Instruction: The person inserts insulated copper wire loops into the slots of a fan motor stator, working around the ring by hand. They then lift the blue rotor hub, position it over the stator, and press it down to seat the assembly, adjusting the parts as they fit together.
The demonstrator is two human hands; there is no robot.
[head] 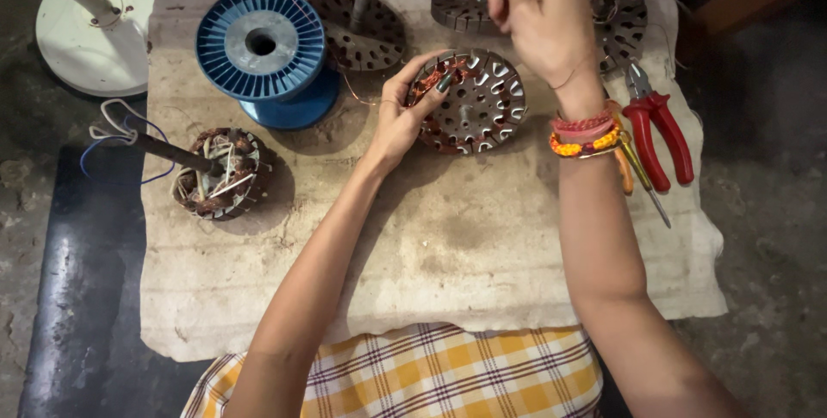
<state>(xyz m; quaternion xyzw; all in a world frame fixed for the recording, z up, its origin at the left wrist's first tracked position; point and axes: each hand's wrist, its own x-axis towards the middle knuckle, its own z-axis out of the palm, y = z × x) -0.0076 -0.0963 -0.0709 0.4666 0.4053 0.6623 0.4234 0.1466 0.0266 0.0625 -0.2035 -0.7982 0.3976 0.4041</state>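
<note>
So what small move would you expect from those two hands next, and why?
Probably the right hand comes down toward the slotted metal core. It is raised above the core with fingers pinched, though any wire is too thin to see, while the left hand steadies the core's edge where copper winding shows.

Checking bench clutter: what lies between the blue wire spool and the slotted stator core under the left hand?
Head view: only thin copper wire on stained cloth between blue plastic spool and slotted metal stator core.
</note>
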